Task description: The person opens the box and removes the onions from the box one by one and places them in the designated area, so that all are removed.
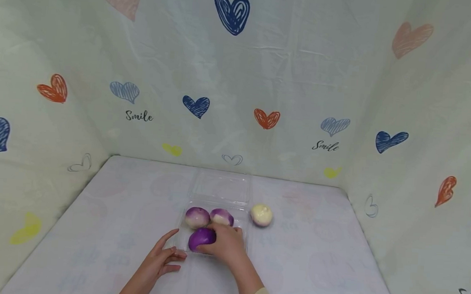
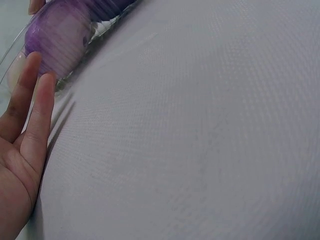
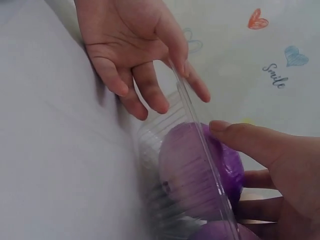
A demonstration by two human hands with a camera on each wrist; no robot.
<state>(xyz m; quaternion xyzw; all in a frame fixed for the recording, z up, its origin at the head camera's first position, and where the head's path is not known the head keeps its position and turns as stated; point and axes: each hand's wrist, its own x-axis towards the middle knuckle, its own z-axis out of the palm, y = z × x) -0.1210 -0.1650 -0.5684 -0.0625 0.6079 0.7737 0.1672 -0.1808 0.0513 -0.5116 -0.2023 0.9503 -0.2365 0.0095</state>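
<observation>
My right hand (image 1: 228,243) holds a glossy purple turnip (image 1: 202,240) in the front left of a clear plastic clamshell box (image 1: 247,239). Its thumb lies on the near side and the other fingers reach round behind. My left hand (image 1: 161,256) is beside the box's front left corner, fingers spread, fingertips right at the wall. Behind the held turnip sit two purple-and-white turnips, one left (image 1: 197,217) and one right (image 1: 222,216). Another purple round thing (image 3: 220,232) shows along the front wall in the right wrist view; my right hand hides it from the head view.
The box's clear lid (image 1: 221,187) lies folded back toward the rear wall. One mostly white turnip (image 1: 261,215) stands on the table to the right of the box. A white cloth covers the table (image 1: 305,256), and a heart-printed curtain (image 1: 289,78) encloses its back and sides.
</observation>
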